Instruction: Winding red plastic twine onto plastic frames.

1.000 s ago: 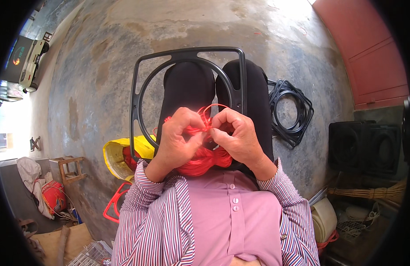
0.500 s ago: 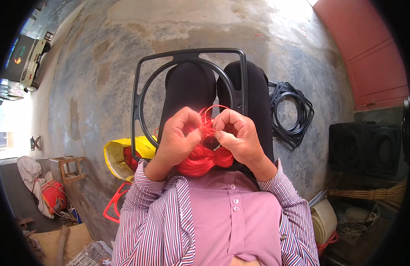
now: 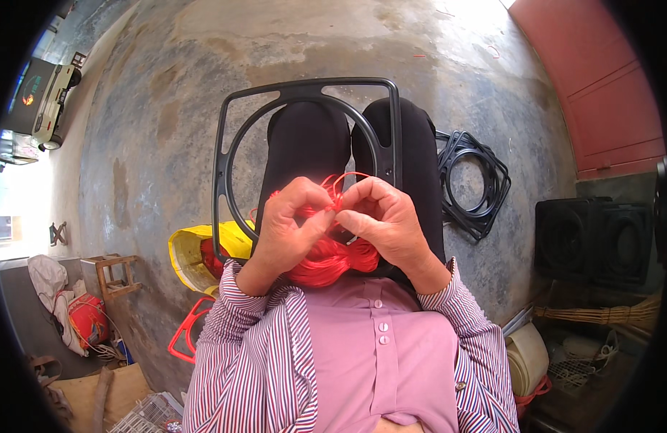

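A bundle of shiny red cord (image 3: 325, 261) lies in my lap, close to my belly. Above it my left hand (image 3: 293, 224) is closed, with thumb and forefinger pinching red strands. My right hand (image 3: 384, 220) is closed in a pinch on the same strands, its fingertips almost meeting those of the left. A thin loop of cord arches over between the two hands. Across my thighs rests a black frame (image 3: 304, 90), squarish outside with a round ring inside. Its near edge is hidden by my hands and the cord.
Several similar black frames (image 3: 477, 184) lie stacked on the floor at the right. A yellow bag (image 3: 185, 252) with red stuff inside stands at my left, near a red frame (image 3: 180, 339). Farther left is a small wooden stool (image 3: 113, 274). A straw broom (image 3: 600, 315) lies at the right.
My fingertips have come closer together over the red strands, the right thumb and forefinger shifting slightly left. The bundle and the black frame stay nearly where they were.
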`<state>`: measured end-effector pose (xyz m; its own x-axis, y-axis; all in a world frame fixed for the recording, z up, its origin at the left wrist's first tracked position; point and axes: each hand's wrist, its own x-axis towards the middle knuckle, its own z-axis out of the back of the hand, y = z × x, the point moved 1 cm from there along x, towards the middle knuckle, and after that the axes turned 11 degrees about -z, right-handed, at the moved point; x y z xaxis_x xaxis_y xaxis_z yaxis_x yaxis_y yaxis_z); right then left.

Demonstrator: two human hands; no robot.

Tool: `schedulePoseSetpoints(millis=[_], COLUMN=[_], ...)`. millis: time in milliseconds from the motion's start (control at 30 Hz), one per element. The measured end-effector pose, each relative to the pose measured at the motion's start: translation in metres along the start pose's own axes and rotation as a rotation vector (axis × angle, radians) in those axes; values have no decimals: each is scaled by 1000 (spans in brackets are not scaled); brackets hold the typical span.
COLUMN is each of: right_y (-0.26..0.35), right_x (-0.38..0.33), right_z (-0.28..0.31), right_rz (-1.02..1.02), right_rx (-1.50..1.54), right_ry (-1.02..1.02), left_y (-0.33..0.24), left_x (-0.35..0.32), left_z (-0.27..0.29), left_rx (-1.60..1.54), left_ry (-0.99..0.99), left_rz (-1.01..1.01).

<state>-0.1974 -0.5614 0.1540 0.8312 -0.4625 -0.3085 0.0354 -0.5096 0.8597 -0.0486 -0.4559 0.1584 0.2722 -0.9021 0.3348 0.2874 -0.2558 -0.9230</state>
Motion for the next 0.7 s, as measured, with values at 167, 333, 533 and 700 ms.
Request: schedulePoseSetpoints(millis=[167,333,533,700], right_y=[-2,3,11,11], right_x=[2,1,4,7], right_z=[3,6,-10,-11], right_rz=[56,82,118,91], right_rx=[-74,-156,-418,-321], right_ry=[-41,-118,-91,-126], left_y=[1,-1,-2,-1], left_x=[0,0,0,1], left_z=[-1,4,6,3], left_rx=[-166,-611,-623,-479], left_ry=[-56,-211,-169,-149], left_rz=[64,256,275,162])
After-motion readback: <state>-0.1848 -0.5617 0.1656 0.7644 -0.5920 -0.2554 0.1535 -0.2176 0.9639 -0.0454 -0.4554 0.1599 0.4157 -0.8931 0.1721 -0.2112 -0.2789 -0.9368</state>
